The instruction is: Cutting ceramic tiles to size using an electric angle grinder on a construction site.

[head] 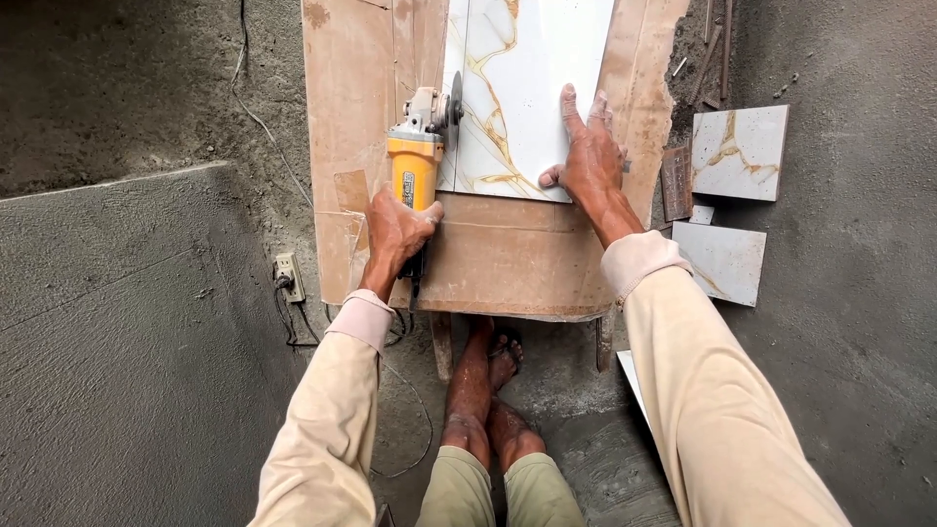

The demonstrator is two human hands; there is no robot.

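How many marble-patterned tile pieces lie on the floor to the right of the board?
3: a large square offcut, a tiny chip beneath it, and a lower piece. Another white edge by the sleeve may be a fourth.

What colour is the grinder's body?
Yellow, with a grey metal head; the grinder shows clearly in the head view, gripped by the left hand.

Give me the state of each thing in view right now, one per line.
Left hand: gripped around the grinder's rear handle.
Right hand: flat, fingers spread, pressing on the tile.
Angle grinder: yellow body, disc at the tile's left edge; spinning or not, cannot tell.
Marble-pattern tile: flat on the board.
Wooden board: lying flat, dusty.
Tile offcuts: lying on the floor, right.
Power socket: plug inserted.
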